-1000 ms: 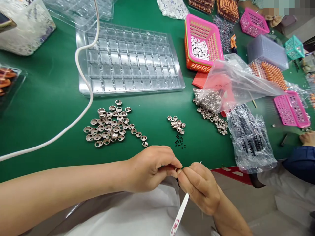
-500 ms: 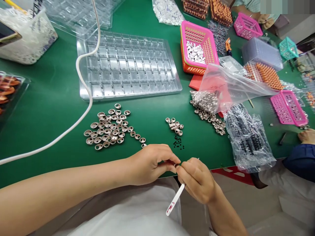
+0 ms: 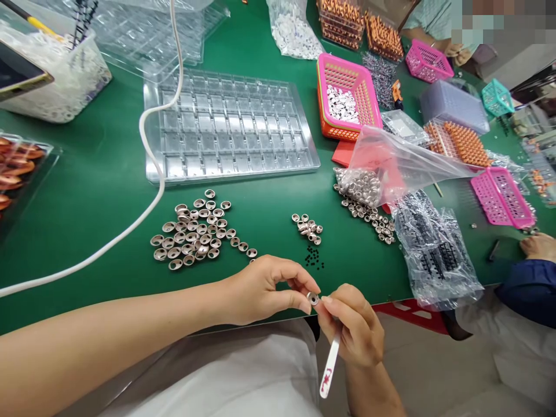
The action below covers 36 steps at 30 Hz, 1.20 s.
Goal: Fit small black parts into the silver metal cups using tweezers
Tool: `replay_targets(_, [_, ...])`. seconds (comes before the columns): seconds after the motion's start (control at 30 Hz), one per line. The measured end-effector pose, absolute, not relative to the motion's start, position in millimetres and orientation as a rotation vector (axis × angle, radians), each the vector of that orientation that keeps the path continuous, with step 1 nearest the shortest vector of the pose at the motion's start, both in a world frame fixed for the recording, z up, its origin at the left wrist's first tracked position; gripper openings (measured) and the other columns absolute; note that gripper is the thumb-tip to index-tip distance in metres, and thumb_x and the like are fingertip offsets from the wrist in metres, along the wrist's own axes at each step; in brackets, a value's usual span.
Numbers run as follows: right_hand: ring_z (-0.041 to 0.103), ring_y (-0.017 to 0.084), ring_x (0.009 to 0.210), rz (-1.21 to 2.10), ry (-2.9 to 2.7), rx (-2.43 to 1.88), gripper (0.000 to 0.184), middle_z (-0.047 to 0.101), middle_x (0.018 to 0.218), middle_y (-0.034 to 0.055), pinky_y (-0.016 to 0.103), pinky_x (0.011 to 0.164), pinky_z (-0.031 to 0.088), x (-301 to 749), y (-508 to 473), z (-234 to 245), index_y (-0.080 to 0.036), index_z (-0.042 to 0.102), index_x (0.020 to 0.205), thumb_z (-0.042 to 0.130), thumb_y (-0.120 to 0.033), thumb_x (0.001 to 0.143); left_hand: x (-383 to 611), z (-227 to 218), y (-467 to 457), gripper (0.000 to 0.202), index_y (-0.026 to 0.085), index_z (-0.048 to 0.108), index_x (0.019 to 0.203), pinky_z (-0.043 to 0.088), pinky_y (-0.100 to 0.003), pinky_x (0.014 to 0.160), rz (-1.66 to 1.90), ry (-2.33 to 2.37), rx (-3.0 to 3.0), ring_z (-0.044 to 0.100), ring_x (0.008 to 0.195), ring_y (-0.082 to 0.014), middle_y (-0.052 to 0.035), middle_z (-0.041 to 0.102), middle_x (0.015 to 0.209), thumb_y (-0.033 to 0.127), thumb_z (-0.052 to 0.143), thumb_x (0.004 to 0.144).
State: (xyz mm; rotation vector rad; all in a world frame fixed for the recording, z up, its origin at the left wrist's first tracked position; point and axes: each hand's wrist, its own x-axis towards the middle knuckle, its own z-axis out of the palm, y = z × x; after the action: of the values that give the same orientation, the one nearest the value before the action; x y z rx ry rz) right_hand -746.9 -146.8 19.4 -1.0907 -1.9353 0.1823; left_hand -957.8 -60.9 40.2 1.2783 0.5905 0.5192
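Note:
My left hand (image 3: 269,292) pinches a small round silver metal cap with a hole (image 3: 313,299) between thumb and fingertips, near the table's front edge. The fingertips of my right hand (image 3: 354,324) meet the cap's right side. White tweezers with a pink print (image 3: 330,370) are tucked in that hand, the broad end pointing down; their tips are hidden. Just beyond the hands lie tiny black pieces (image 3: 313,256) and a small cluster of similar metal caps (image 3: 308,228). A larger pile of caps (image 3: 191,234) spreads to the left.
A clear compartment tray (image 3: 234,130) lies behind the piles, a white cable (image 3: 147,145) crossing its left side. Pink basket (image 3: 369,87), bag of metal caps (image 3: 358,185) and bag of black parts (image 3: 434,249) sit to the right. Another person's hand (image 3: 538,248) rests at far right.
My right hand has turned and opened slightly away from the left, swinging the tweezers' broad end rightward and down. The cap, mostly covered before, now shows. The view has shifted a little.

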Motion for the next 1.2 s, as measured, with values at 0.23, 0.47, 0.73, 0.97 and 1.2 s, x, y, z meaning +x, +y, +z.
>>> replay_targets(0.23, [0.061, 0.014, 0.071, 0.206, -1.935, -1.043, 0.037, 0.067, 0.086, 0.0052, 0.027, 0.057, 0.050, -746, -147, 20, -0.015, 0.063, 0.120, 0.066, -0.001, 0.086, -957, 40, -61, 0.011, 0.014, 0.075, 0.091, 0.055, -0.022, 0.072, 0.480, 0.578, 1.255, 0.068, 0.076, -0.0139, -0.0038, 0.077, 0.085, 0.022, 0.075, 0.084])
replay_targets(0.47, [0.059, 0.014, 0.071, 0.247, -2.143, -0.974, 0.033, 0.067, 0.092, 0.0066, 0.030, 0.057, 0.047, -737, -147, 28, -0.014, 0.064, 0.123, 0.057, -0.005, 0.092, -958, 35, -65, 0.011, 0.014, 0.076, 0.096, 0.054, -0.021, 0.070, 0.592, 0.552, 1.451, 0.067, 0.073, -0.0130, -0.0041, 0.075, 0.083, 0.021, 0.075, 0.087])
replay_targets(0.73, [0.062, 0.019, 0.080, 0.210, -2.396, -0.863, 0.032, 0.069, 0.100, 0.0121, 0.035, 0.062, 0.045, -729, -145, 47, -0.006, 0.066, 0.120, 0.045, -0.005, 0.096, -956, 31, -71, 0.009, 0.015, 0.070, 0.102, 0.053, -0.024, 0.074, 0.785, 0.410, 1.745, 0.066, 0.077, -0.0151, -0.0059, 0.076, 0.084, 0.015, 0.064, 0.095])
replay_targets(0.97, [0.063, 0.021, 0.083, 0.267, -2.507, -0.844, 0.040, 0.070, 0.102, 0.0154, 0.037, 0.064, 0.047, -728, -144, 58, -0.001, 0.061, 0.127, 0.036, -0.004, 0.096, -957, 35, -73, 0.008, 0.015, 0.068, 0.102, 0.053, -0.024, 0.073, 0.805, 0.404, 1.806, 0.066, 0.076, -0.0158, -0.0063, 0.076, 0.085, 0.014, 0.061, 0.097])
replay_targets(1.2, [0.065, 0.021, 0.081, 0.365, -2.513, -0.827, 0.043, 0.072, 0.103, 0.0160, 0.037, 0.063, 0.050, -728, -143, 59, 0.000, 0.054, 0.134, 0.031, -0.007, 0.098, -956, 34, -75, 0.010, 0.015, 0.068, 0.101, 0.053, -0.024, 0.072, 0.819, 0.409, 1.789, 0.066, 0.075, -0.0158, -0.0061, 0.076, 0.084, 0.011, 0.061, 0.096])
